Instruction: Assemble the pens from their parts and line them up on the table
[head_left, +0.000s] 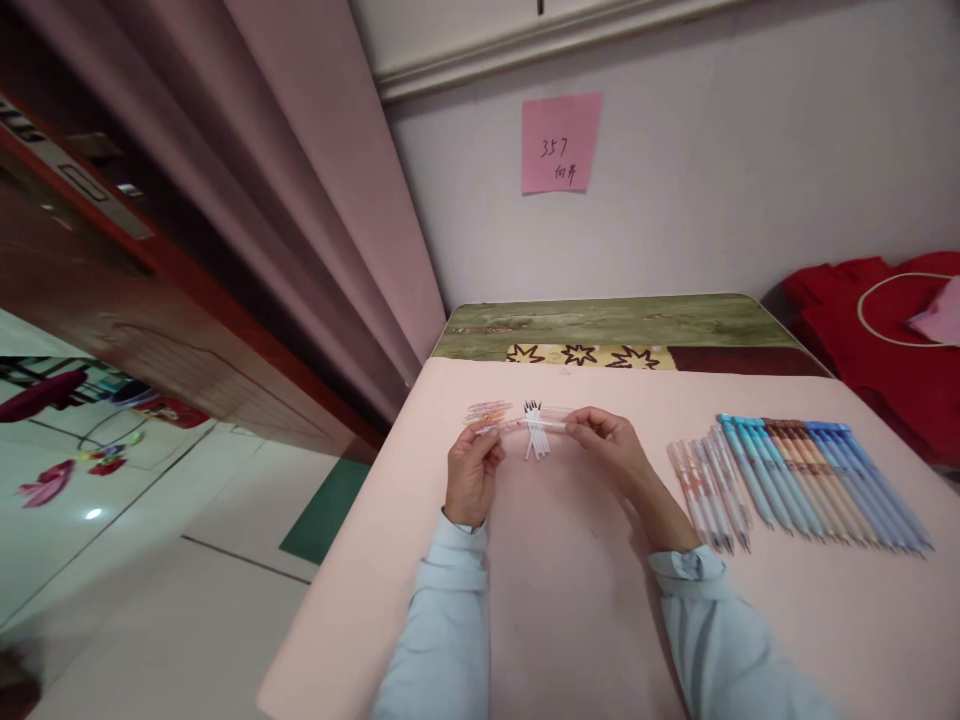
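Observation:
My left hand [474,466] pinches a clear pen barrel with a pinkish print [510,425]. Fingers of my right hand [604,440] are closed on a thin whitish pen piece [555,426], level with the barrel. The two pieces nearly line up; whether they touch I cannot tell. Just beyond and below them lies a small bundle of white refills with dark tips [537,442]. Several patterned pen barrels [487,410] rest behind my left hand, and a few clear parts [555,411] lie behind the right.
To the right, several printed pens [709,495] lie beside a long row of blue and brown pens [817,485]. A pale pink sheet [570,620] covers the table. Red cloth [862,340] is at the far right, a curtain [300,200] and wooden door [187,290] at the left.

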